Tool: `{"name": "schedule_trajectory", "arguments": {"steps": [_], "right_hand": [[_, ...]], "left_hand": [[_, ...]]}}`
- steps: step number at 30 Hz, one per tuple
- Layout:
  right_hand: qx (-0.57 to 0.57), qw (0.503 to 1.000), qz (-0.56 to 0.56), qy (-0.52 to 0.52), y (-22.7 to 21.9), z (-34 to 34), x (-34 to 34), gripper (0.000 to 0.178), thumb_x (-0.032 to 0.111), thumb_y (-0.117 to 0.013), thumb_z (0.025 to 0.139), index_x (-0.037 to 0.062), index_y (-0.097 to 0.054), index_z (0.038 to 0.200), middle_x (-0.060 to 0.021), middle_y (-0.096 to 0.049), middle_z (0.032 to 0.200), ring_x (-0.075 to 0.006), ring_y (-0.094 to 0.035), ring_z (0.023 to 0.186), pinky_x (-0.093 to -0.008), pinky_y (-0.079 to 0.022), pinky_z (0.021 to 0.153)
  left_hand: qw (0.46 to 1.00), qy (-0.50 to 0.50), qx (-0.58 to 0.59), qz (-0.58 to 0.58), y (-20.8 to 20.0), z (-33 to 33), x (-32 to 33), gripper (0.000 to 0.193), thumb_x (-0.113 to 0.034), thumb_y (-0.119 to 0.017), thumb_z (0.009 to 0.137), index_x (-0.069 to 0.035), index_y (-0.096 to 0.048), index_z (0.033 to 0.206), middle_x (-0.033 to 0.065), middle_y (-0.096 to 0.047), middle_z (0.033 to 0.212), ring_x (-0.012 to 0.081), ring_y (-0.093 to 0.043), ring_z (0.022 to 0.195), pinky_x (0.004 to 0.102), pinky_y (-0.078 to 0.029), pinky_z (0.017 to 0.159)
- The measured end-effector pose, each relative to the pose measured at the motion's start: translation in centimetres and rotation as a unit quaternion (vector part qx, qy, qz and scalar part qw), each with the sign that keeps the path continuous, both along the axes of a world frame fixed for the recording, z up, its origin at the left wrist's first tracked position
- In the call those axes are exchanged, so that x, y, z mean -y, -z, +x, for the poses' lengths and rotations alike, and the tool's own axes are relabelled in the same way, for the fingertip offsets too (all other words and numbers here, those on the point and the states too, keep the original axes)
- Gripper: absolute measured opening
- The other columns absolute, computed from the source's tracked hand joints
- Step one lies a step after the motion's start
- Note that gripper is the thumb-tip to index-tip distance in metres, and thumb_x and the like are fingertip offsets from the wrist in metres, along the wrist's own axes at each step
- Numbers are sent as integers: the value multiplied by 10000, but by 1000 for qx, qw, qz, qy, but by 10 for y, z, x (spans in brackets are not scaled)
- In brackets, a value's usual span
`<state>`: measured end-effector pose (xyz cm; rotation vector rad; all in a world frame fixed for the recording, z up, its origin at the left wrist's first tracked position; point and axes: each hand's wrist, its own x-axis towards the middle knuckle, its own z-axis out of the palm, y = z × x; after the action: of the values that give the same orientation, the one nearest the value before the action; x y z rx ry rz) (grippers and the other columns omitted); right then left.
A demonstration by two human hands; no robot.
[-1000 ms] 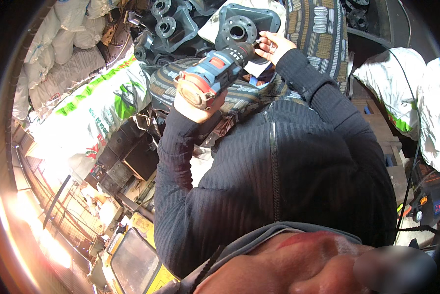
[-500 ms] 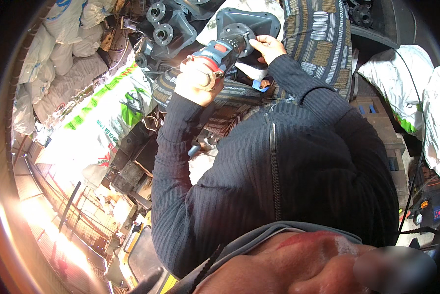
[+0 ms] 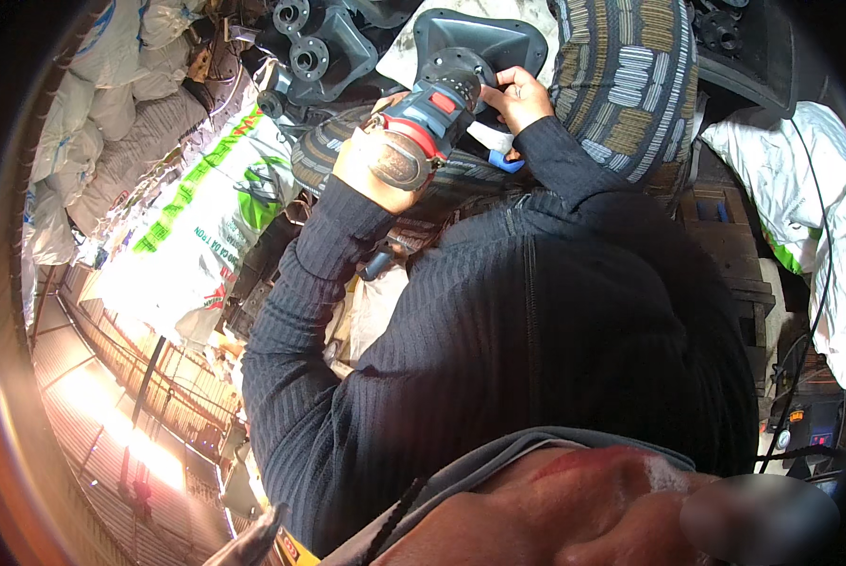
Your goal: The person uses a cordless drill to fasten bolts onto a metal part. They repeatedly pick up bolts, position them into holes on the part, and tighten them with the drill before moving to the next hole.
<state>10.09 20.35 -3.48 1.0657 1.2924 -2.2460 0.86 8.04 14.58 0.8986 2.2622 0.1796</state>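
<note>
In my left hand (image 3: 381,170) is a cordless drill (image 3: 434,102), blue-grey with red parts, gripped from behind. Its front end points at the round flange of a dark grey square-based part (image 3: 487,36) lying in front of me. My right hand (image 3: 520,100) is at the right edge of that flange, thumb and fingers pinched together. Whatever may be between those fingertips is too small to make out. Just below the right hand shows a white object with a blue end (image 3: 505,162).
Similar flanged dark parts (image 3: 333,61) are heaped to the far left, more in a dark bin (image 3: 748,57) at far right. Patterned cloth (image 3: 621,85) lies beneath the work. White sacks (image 3: 791,174) stand at the right, with a cable (image 3: 824,226) hanging across; printed sacks (image 3: 206,217) line the left.
The drill and my left hand have shifted slightly, its rear end now turned more toward me. My right hand stays at the flange, fingers slightly rearranged. The whole view has tilted a little.
</note>
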Motion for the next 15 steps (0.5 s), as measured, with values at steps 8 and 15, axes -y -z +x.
{"name": "schedule_trajectory", "arguments": {"steps": [8,15], "right_hand": [[-51,997,58,3,9,2,4,222,126,-722,709,30,-548,809,24,-519,550,-30,-414,472,-219,-337,448],[-39,997,57,-38,30,0,8,283,187,-749,702,42,-548,837,16,-551,601,-50,-464,509,-221,-370,456]], "left_hand": [[972,201,-114,-37,17,-3,16,388,-328,-673,660,-110,-623,977,99,-622,1002,285,-578,936,375,-426,835],[992,-73,-33,94,16,11,5,272,-265,-655,701,-83,-624,901,97,-653,813,251,-636,735,332,-513,654]]}}
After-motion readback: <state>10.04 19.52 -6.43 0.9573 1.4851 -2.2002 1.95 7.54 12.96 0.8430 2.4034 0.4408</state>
